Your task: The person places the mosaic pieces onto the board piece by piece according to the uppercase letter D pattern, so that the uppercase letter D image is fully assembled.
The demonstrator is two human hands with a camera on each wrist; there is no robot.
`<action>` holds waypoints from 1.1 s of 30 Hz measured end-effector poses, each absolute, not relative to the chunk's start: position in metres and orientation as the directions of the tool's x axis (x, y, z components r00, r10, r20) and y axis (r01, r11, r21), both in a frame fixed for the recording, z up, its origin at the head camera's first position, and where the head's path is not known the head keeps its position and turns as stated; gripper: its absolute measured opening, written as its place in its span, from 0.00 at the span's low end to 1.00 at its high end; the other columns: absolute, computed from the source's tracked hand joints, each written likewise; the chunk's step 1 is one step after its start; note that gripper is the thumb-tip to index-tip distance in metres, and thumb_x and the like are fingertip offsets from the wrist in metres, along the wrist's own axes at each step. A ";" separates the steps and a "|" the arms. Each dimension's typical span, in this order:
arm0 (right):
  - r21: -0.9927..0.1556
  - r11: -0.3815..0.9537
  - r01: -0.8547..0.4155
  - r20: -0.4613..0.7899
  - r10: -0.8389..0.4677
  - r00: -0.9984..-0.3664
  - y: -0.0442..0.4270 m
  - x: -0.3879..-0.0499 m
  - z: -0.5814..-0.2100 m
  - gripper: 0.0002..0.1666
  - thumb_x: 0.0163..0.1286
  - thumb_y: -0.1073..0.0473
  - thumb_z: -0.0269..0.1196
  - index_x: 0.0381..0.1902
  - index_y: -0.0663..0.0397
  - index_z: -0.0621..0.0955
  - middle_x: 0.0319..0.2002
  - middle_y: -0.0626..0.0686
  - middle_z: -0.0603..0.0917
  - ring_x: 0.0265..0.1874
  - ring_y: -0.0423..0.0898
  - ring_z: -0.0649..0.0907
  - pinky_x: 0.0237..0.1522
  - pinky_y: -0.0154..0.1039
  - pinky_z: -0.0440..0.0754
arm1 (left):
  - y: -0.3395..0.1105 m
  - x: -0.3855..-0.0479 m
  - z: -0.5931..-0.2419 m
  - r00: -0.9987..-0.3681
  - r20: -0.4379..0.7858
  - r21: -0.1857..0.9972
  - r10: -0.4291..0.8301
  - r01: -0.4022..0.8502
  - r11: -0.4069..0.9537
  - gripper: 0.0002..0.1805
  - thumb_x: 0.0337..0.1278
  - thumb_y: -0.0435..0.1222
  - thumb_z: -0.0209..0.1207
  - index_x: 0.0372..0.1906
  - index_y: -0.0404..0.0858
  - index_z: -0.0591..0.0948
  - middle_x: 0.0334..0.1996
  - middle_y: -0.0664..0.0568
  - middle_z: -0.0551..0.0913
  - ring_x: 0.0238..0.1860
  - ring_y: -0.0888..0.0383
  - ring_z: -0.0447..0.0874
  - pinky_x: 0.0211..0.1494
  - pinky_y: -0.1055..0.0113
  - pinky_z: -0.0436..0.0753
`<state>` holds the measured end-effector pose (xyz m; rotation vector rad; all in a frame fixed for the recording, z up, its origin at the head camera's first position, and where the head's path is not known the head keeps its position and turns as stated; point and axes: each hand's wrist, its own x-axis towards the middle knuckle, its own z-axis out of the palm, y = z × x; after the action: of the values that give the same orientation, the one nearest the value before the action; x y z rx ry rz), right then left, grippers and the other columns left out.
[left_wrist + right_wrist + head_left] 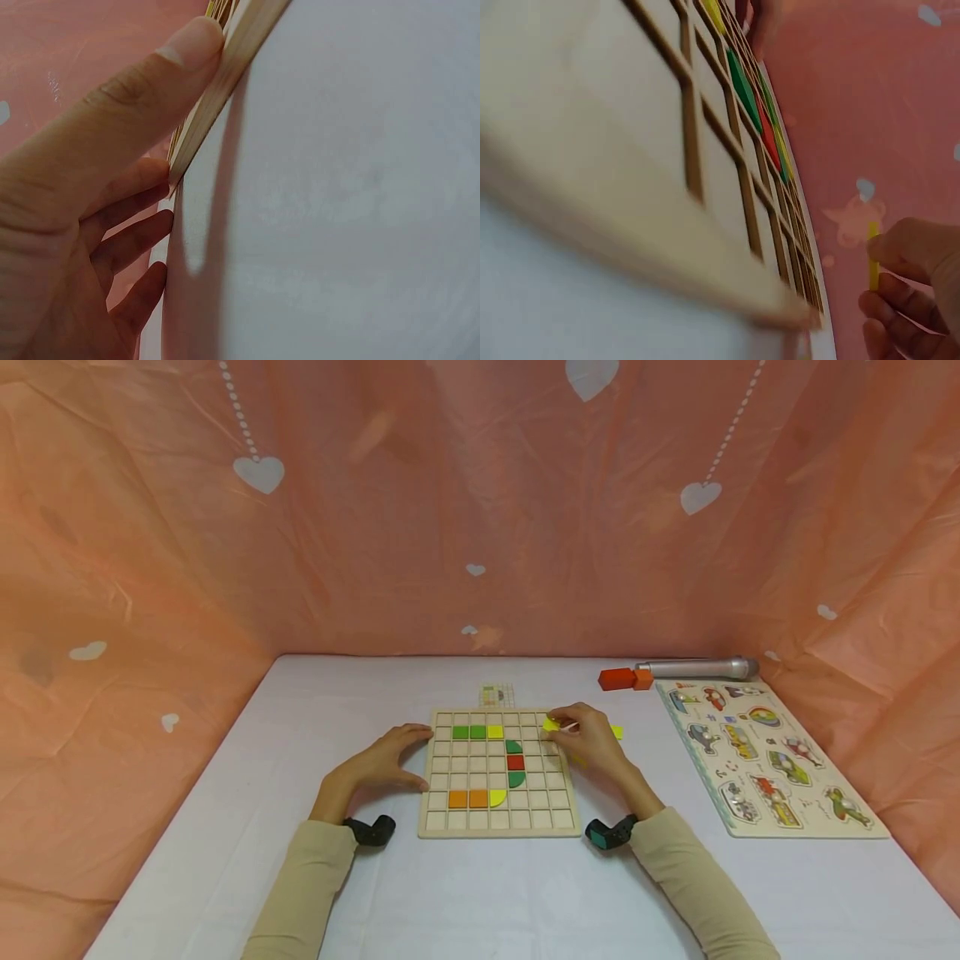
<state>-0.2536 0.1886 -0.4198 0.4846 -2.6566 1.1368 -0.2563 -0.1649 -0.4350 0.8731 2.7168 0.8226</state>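
A wooden grid board [498, 834] lies mid-table. In its upper row are green square tiles [469, 732] and a yellow square tile [495, 732]. A red square tile [515, 762] sits between two green curved tiles [516, 779]; orange square tiles [468, 798] and a yellow curved tile [497, 797] lie lower. My left hand [382, 758] touches the board's left edge, thumb and fingers spread apart. Above the board's upper right corner, my right hand [588, 742] pinches a yellow tile [873, 256] between thumb and fingers.
A small pattern card [497, 695] lies behind the board. Yellow pieces [617, 732] lie beside my right hand, partly hidden. Farther right are a red block [617, 679], an orange block [642, 679], a silver microphone [697, 668] and a picture puzzle board [727, 793].
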 end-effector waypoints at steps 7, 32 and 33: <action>-0.688 0.550 -0.473 0.364 -0.302 -0.881 0.152 -0.246 -0.421 0.16 0.57 0.66 0.67 0.45 0.62 0.82 0.41 0.56 0.81 0.40 0.50 0.81 0.41 0.43 0.82 | -0.165 -0.256 -0.435 -0.812 0.008 0.557 0.584 0.489 0.671 0.49 0.37 0.47 0.73 0.65 0.32 0.65 0.65 0.39 0.64 0.67 0.41 0.57 0.69 0.47 0.59; -0.601 0.438 -0.669 0.323 -0.632 -0.704 0.086 -0.230 -0.439 0.10 0.58 0.62 0.67 0.39 0.56 0.83 0.39 0.49 0.83 0.39 0.43 0.80 0.42 0.32 0.80 | -0.165 -0.258 -0.436 -0.805 0.015 0.557 0.593 0.499 0.664 0.48 0.38 0.48 0.72 0.65 0.32 0.65 0.65 0.39 0.64 0.67 0.41 0.57 0.68 0.46 0.59; -0.579 0.444 -0.684 0.328 -0.641 -0.694 0.085 -0.230 -0.439 0.10 0.57 0.62 0.68 0.38 0.56 0.83 0.38 0.49 0.83 0.38 0.42 0.80 0.42 0.32 0.79 | -0.166 -0.258 -0.436 -0.805 0.015 0.558 0.594 0.499 0.662 0.48 0.37 0.47 0.72 0.65 0.32 0.65 0.65 0.39 0.64 0.67 0.41 0.58 0.68 0.46 0.59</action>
<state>-0.2302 0.0850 -0.4393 1.2022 -2.6179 1.0940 -0.2584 -0.1655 -0.4358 0.8980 2.7085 0.8343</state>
